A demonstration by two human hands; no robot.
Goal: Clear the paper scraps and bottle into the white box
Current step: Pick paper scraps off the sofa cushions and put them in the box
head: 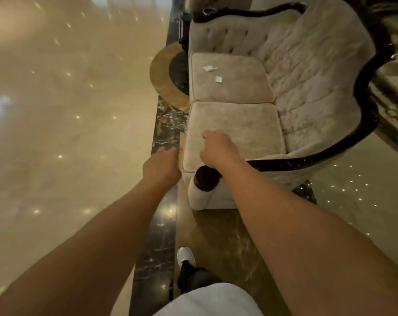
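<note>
Two white paper scraps lie on the far seat cushion of a cream tufted sofa point(307, 71): one scrap point(209, 68) further back, the other scrap point(218, 79) just nearer. My right hand point(218, 148) hovers over the near cushion point(234, 124), fingers curled downward; whether it holds anything is hidden. My left hand point(161, 166) hangs beside the sofa's front edge over the floor, seen from the back, fingers pointing down. No bottle and no white box are in view.
Glossy beige marble floor point(68, 122) spreads to the left, with a dark marble strip point(163, 137) along the sofa front. A round gold-and-black inlay point(163, 74) lies by the far cushion. The sofa's dark wooden armrest end point(206, 179) is under my right forearm. My shoe point(185, 256) is below.
</note>
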